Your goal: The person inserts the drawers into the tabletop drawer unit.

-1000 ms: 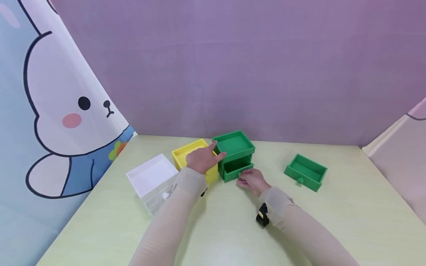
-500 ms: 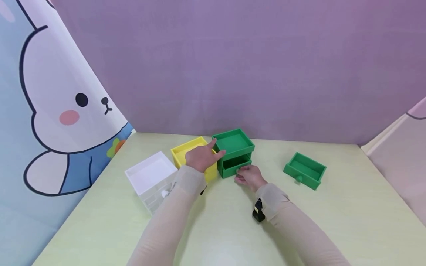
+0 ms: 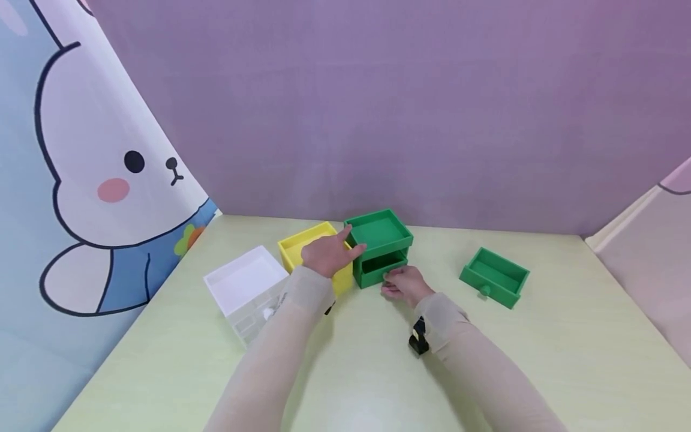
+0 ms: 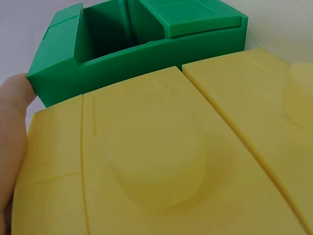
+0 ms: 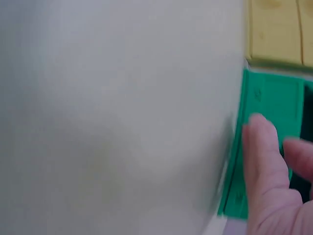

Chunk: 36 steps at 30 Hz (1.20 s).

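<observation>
In the head view my right hand [image 3: 407,285] is at the lower drawer [image 3: 383,273] of a small green cabinet [image 3: 378,231]. Its thumb and fingers close around the middle of the drawer front, covering the knob. That drawer stands partly pulled out, and above it an empty slot gapes under the cabinet's top tray. My left hand [image 3: 326,255], fingers spread, lies over a yellow cabinet [image 3: 305,240], with fingertips against the green cabinet's left side. Up close in the left wrist view are the yellow drawer fronts [image 4: 156,147], round knobs on them.
A loose green drawer [image 3: 495,277] with a round knob sits on the table [image 3: 367,372] to the right. At the left stands a white cabinet [image 3: 245,282], partly behind my left forearm. A purple cloth backdrop [image 3: 405,120] rises behind the table.
The lower green drawer has slid further into its cabinet, my right hand moving forward with it. Most of that happened before the half-second frame; since then little differs. My left hand stays in place.
</observation>
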### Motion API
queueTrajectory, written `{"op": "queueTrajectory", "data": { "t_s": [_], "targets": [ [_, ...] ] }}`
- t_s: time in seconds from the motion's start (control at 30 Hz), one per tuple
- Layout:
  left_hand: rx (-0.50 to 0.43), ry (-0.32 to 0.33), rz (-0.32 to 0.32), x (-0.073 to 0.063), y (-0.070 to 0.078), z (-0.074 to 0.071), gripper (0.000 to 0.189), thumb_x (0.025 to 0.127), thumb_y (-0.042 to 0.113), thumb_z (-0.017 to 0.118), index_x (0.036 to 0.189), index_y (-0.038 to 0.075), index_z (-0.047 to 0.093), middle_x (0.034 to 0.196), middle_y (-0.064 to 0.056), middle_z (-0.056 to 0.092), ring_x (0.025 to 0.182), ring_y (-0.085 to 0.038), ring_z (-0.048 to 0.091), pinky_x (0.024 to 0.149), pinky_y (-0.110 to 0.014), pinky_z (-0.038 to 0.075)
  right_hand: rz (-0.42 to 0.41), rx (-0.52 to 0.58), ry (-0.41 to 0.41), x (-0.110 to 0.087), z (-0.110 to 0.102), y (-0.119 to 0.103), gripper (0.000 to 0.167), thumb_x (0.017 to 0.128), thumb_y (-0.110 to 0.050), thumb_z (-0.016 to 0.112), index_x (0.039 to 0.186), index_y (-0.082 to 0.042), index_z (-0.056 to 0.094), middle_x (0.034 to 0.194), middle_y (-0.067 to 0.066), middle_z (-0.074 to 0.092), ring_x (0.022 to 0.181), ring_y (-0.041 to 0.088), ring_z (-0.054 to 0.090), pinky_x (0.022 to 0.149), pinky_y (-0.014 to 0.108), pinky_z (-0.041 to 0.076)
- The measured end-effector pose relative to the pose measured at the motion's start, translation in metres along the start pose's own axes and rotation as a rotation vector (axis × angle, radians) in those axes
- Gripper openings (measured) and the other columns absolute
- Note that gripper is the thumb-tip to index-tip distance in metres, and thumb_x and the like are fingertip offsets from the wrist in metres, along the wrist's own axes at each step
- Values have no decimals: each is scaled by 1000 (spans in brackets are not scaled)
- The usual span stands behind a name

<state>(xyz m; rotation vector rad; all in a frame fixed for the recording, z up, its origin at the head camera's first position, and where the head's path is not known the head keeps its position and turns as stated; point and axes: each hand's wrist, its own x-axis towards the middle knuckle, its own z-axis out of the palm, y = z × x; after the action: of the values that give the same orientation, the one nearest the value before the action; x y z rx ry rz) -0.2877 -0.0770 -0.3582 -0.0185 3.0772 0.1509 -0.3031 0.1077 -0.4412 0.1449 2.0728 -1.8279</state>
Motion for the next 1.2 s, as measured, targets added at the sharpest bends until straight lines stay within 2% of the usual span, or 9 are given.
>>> {"op": "queueTrajectory", "data": {
  "t_s": [0.13, 0.23, 0.3, 0.4, 0.53, 0.77, 0.97, 1.07, 1.2],
  "targets": [
    [-18, -20, 12, 2, 0, 4, 74, 89, 75, 31, 152, 37, 24, 47, 1, 34, 39, -12, 21, 43, -27, 19, 14, -60, -55, -5, -20, 0, 41, 97, -9, 54, 128, 15, 44, 103, 19, 62, 82, 17, 63, 78, 27, 53],
    [-17, -18, 5, 3, -3, 8, 74, 88, 75, 31, 152, 37, 24, 46, 2, 32, 39, -13, 20, 43, -27, 19, -16, -86, -87, -14, -38, 1, 48, 97, -9, 54, 134, 18, 37, 116, 28, 56, 91, 20, 62, 83, 30, 52],
    [-15, -6, 1, 4, -5, 9, 74, 88, 75, 31, 151, 37, 25, 46, 1, 32, 39, -13, 20, 43, -27, 18, -38, -112, -96, -21, -52, 1, 51, 97, -8, 54, 135, 19, 33, 122, 31, 53, 92, 20, 63, 85, 32, 51],
    [-20, -6, 5, 5, -7, 9, 74, 88, 75, 31, 152, 37, 25, 47, 1, 32, 39, -13, 20, 43, -27, 18, -61, -152, -67, -32, -74, 2, 52, 97, -8, 54, 135, 20, 32, 125, 33, 51, 88, 17, 64, 84, 32, 52],
    [-24, -18, 4, 4, -9, 8, 74, 88, 75, 31, 152, 36, 24, 47, 1, 32, 39, -13, 20, 43, -27, 19, -78, -192, -36, -47, -106, 2, 55, 97, -9, 53, 136, 20, 29, 120, 30, 56, 84, 12, 65, 81, 30, 53],
    [-43, -24, 1, 2, -8, 2, 73, 89, 73, 32, 152, 36, 24, 48, 1, 34, 39, -13, 22, 43, -27, 20, -105, -286, 15, -66, -151, 6, 56, 97, -10, 55, 137, 20, 30, 92, 8, 69, 77, 10, 66, 74, 28, 54],
    [-49, -37, 3, 2, -5, 0, 73, 90, 73, 31, 152, 36, 22, 48, 1, 35, 39, -14, 24, 44, -27, 21, -115, -421, 75, -73, -172, 12, 53, 95, -7, 56, 134, 21, 35, 95, 17, 66, 76, 12, 64, 71, 28, 54],
    [-45, -35, 5, 2, -4, -1, 73, 90, 73, 31, 152, 36, 23, 48, 1, 34, 39, -14, 23, 43, -27, 21, -102, -440, 82, -73, -177, 15, 53, 94, -5, 57, 135, 20, 35, 98, 21, 64, 76, 13, 64, 71, 29, 54],
    [-43, -33, 7, 1, -3, -1, 73, 90, 73, 32, 152, 36, 23, 48, 1, 35, 39, -14, 23, 43, -27, 21, -89, -435, 75, -74, -179, 19, 56, 92, -4, 58, 137, 18, 34, 98, 20, 64, 78, 14, 63, 72, 31, 54]
  ]
}}
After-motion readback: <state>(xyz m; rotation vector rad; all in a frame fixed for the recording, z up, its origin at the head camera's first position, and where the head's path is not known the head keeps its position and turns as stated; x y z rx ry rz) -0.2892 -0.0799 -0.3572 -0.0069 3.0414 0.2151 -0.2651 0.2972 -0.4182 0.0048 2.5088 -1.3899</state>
